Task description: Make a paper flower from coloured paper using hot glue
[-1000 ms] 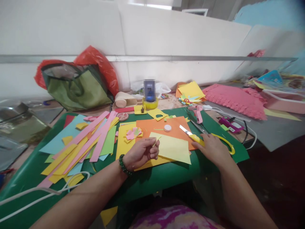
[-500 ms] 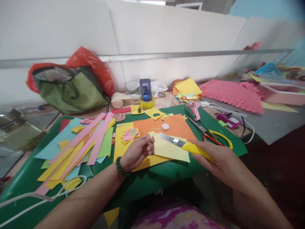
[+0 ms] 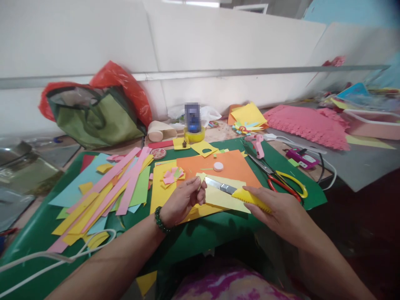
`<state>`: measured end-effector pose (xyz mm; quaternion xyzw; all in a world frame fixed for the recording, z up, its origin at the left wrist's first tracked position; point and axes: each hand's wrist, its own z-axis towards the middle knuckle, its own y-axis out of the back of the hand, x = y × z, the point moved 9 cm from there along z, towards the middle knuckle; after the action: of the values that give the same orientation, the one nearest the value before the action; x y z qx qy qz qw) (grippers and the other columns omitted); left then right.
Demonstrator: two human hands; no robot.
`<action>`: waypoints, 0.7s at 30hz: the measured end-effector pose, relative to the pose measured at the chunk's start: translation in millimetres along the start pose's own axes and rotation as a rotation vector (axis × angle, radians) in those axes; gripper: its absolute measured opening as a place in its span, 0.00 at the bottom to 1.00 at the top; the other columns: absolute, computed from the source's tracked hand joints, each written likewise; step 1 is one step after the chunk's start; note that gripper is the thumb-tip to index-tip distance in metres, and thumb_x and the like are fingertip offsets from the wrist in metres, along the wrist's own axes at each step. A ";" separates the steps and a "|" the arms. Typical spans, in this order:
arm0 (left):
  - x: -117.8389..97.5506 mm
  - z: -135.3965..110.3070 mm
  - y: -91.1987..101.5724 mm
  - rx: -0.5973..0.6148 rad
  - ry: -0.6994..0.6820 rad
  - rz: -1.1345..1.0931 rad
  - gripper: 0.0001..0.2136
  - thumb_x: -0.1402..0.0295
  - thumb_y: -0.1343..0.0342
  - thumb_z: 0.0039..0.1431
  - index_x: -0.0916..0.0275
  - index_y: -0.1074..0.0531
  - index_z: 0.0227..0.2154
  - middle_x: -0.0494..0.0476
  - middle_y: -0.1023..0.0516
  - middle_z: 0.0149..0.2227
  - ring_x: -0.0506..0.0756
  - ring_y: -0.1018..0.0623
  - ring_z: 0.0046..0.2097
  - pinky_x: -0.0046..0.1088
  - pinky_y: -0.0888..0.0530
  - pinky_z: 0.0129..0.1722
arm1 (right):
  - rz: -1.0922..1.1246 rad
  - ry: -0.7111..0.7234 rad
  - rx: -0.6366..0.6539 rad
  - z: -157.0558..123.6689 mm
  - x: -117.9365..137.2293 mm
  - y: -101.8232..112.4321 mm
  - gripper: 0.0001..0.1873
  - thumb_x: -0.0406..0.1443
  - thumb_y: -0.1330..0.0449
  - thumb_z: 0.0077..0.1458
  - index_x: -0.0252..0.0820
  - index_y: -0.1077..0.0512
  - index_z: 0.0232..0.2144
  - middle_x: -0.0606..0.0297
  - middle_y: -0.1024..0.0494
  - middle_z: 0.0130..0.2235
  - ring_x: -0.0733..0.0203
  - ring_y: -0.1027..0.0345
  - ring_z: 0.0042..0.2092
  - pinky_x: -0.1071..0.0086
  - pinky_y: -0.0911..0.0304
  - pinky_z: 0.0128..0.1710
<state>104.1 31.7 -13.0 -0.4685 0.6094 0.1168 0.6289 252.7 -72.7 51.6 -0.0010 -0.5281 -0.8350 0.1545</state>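
Note:
My right hand (image 3: 270,204) is closed around the yellow handle of a utility knife (image 3: 246,197), its blade out and pointing left. The blade tip is close to the fingers of my left hand (image 3: 187,196); whether it touches them or the paper I cannot tell. Thumb and forefinger of that hand pinch a small pale yellow paper piece (image 3: 202,176). Below both hands lie a pale yellow sheet (image 3: 226,199), an orange sheet (image 3: 231,164) and yellow sheets. A pink and yellow paper flower (image 3: 172,176) sits left of my left hand. A small white round lid (image 3: 218,166) rests on the orange sheet.
Paper strips (image 3: 103,196) in pink and yellow spread at left beside a white cord (image 3: 37,254). Scissors (image 3: 281,179) and a pink glue gun (image 3: 258,145) lie right. Behind stand a phone (image 3: 192,118), a tape roll (image 3: 195,135) and a green bag (image 3: 96,118).
My right hand has moved left with the utility knife, bringing the blade tip up to the paper piece at my left fingertips. The view has shifted slightly.

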 end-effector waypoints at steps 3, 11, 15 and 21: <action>-1.8 0.2 2.0 -0.018 -0.033 0.081 0.14 0.57 0.43 0.56 0.64 0.32 0.26 0.47 0.35 0.16 0.47 0.34 0.21 0.23 0.35 0.28 | -0.035 0.003 0.005 0.5 1.1 -0.9 0.17 0.41 0.50 0.62 0.43 0.28 0.48 0.62 0.19 0.35 0.62 0.26 0.28 0.72 0.37 0.23; -12.7 -1.9 -1.1 -0.045 -0.147 0.389 0.20 0.48 0.47 0.55 0.64 0.31 0.28 0.49 0.31 0.19 0.49 0.31 0.24 0.27 0.32 0.30 | -0.195 0.074 -0.103 1.7 17.8 -2.8 0.18 0.41 0.54 0.65 0.38 0.28 0.46 0.61 0.19 0.34 0.64 0.26 0.28 0.73 0.38 0.23; -12.1 -0.9 -2.0 -0.040 -0.156 0.457 0.21 0.48 0.47 0.55 0.64 0.31 0.28 0.49 0.30 0.19 0.50 0.29 0.24 0.27 0.32 0.30 | -0.222 0.076 -0.180 2.2 28.5 -10.1 0.20 0.41 0.54 0.66 0.34 0.28 0.45 0.60 0.20 0.32 0.64 0.26 0.28 0.72 0.40 0.24; -7.5 -0.3 1.2 -0.039 -0.113 0.398 0.19 0.49 0.46 0.54 0.64 0.31 0.29 0.49 0.29 0.18 0.49 0.29 0.23 0.27 0.31 0.30 | -0.265 0.094 -0.270 2.8 35.6 -16.7 0.19 0.41 0.52 0.66 0.33 0.28 0.45 0.62 0.21 0.29 0.65 0.28 0.26 0.71 0.44 0.23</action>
<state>101.3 35.3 -6.9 -0.3437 0.6512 0.2768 0.6174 214.1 -72.9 44.0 0.0868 -0.3991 -0.9104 0.0659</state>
